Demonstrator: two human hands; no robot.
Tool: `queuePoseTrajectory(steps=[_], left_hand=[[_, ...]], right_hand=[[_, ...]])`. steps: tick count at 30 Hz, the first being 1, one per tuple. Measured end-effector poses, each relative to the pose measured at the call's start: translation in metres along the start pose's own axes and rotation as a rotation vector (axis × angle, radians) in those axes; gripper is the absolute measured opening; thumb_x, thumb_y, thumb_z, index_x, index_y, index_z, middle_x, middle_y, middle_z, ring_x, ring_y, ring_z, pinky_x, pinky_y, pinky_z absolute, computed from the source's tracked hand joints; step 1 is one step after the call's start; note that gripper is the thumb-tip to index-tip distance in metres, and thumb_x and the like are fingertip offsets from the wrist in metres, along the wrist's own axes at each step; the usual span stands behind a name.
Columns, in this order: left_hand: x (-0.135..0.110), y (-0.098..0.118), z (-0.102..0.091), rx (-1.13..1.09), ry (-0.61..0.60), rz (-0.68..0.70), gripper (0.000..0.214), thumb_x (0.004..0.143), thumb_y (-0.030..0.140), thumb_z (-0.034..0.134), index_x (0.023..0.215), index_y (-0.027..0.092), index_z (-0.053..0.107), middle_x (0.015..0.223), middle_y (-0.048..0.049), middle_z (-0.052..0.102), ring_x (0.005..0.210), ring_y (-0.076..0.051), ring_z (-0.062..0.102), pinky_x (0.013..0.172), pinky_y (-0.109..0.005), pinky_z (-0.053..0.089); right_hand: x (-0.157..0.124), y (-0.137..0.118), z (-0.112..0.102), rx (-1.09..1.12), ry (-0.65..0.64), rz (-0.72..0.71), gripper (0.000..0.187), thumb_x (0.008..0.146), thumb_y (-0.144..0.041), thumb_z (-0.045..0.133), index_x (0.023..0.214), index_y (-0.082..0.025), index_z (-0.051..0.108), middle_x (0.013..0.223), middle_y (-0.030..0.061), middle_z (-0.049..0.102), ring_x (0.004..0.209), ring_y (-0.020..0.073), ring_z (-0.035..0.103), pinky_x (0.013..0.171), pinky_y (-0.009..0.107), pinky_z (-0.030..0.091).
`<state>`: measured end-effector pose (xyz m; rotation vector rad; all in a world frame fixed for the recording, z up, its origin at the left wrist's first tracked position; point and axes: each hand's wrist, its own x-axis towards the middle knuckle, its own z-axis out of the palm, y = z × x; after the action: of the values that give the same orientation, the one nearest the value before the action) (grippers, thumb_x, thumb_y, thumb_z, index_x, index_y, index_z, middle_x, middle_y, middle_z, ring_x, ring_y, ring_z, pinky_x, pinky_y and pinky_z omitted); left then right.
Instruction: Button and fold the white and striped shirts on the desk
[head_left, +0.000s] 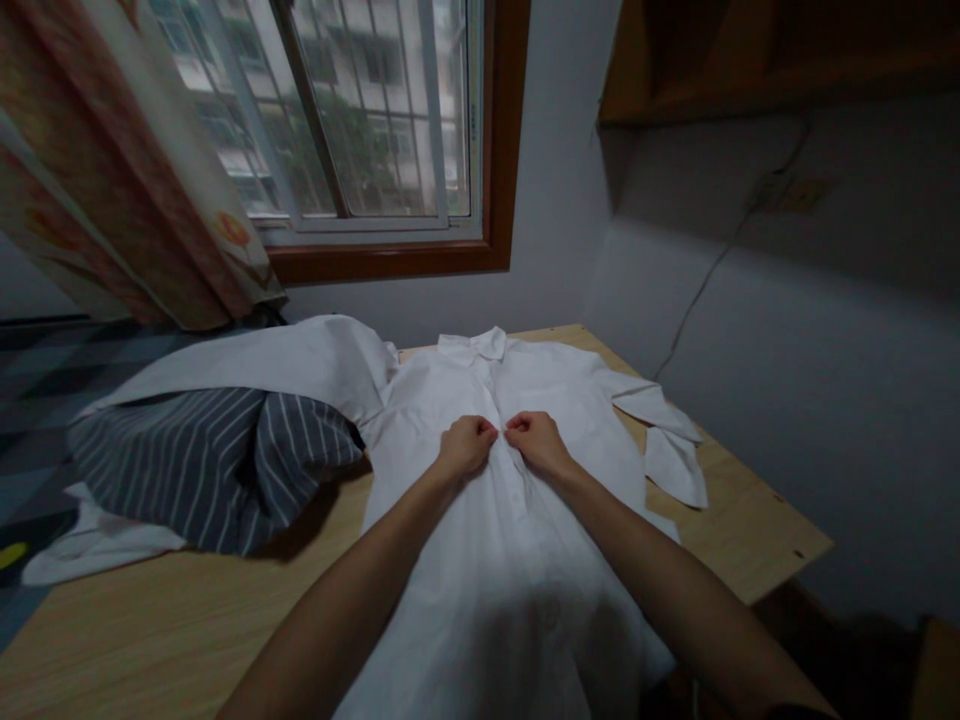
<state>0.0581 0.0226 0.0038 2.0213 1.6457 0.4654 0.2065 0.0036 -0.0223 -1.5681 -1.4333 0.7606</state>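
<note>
A white button-up shirt (442,560) lies spread front side up, its collar (472,346) at the far end. My left hand (469,443) pinches the left side of the front placket around chest height. Just across from it, my right hand (536,440) pinches the other edge of the placket. The fingertips of both hands are close together but apart, and any button between them is too small to make out. One sleeve (675,465) lies folded out over the table on the right; the other stretches left over a striped bundle.
Under the shirt is a wooden table (750,545). A grey striped pillow-like bundle (217,460) sits at the left, partly covered by white cloth. Behind are a barred window (375,120) and a flowered curtain (135,160). A cable (701,290) hangs on the right wall beneath a shelf (780,70).
</note>
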Motion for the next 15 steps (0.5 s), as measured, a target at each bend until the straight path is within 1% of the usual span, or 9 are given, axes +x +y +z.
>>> queuePoseTrajectory(steps=[5,8,11,13,15], left_hand=[[0.0015,-0.001,0.0013,-0.02,0.002,-0.014,0.021,0.083,0.031,0.056,0.078,0.019,0.072,0.071,-0.0029,0.069,0.071,-0.018,0.062,0.062,-0.026,0.04],[0.0003,0.0017,0.0,-0.007,-0.014,-0.04,0.021,0.082,0.031,0.056,0.077,0.018,0.072,0.068,-0.0032,0.068,0.069,-0.018,0.062,0.061,-0.026,0.039],[-0.0012,0.0041,-0.0011,0.008,-0.015,-0.065,0.021,0.082,0.031,0.056,0.077,0.017,0.072,0.068,-0.004,0.068,0.069,-0.018,0.062,0.062,-0.026,0.038],[-0.0014,0.0041,-0.0004,-0.004,-0.009,-0.066,0.021,0.082,0.031,0.057,0.075,0.017,0.072,0.068,-0.0038,0.068,0.069,-0.018,0.061,0.062,-0.026,0.038],[-0.0005,0.0027,0.0016,-0.06,-0.008,-0.07,0.02,0.081,0.03,0.058,0.074,0.017,0.071,0.066,-0.003,0.067,0.067,-0.017,0.06,0.061,-0.026,0.037]], right_hand=[[-0.0043,-0.004,0.0005,-0.048,0.029,-0.034,0.014,0.066,-0.02,0.061,0.074,-0.015,0.072,0.068,0.0029,0.07,0.066,0.0151,0.063,0.062,0.024,0.044],[-0.0044,-0.0024,0.0013,-0.002,0.018,-0.049,0.014,0.066,-0.021,0.061,0.073,-0.015,0.072,0.07,0.0035,0.071,0.067,0.0153,0.063,0.063,0.024,0.045],[-0.0016,0.0012,0.0017,0.141,-0.036,-0.018,0.012,0.064,-0.02,0.062,0.07,-0.014,0.071,0.064,0.0018,0.068,0.06,0.0134,0.059,0.058,0.024,0.045],[0.001,0.0028,0.0011,0.297,-0.097,0.066,0.01,0.063,-0.021,0.062,0.066,-0.014,0.07,0.055,-0.0006,0.063,0.052,0.0113,0.054,0.053,0.023,0.044],[0.0031,0.0032,0.0,0.464,-0.168,0.167,0.01,0.063,-0.022,0.063,0.062,-0.014,0.067,0.051,-0.0015,0.06,0.048,0.01,0.052,0.051,0.022,0.045]])
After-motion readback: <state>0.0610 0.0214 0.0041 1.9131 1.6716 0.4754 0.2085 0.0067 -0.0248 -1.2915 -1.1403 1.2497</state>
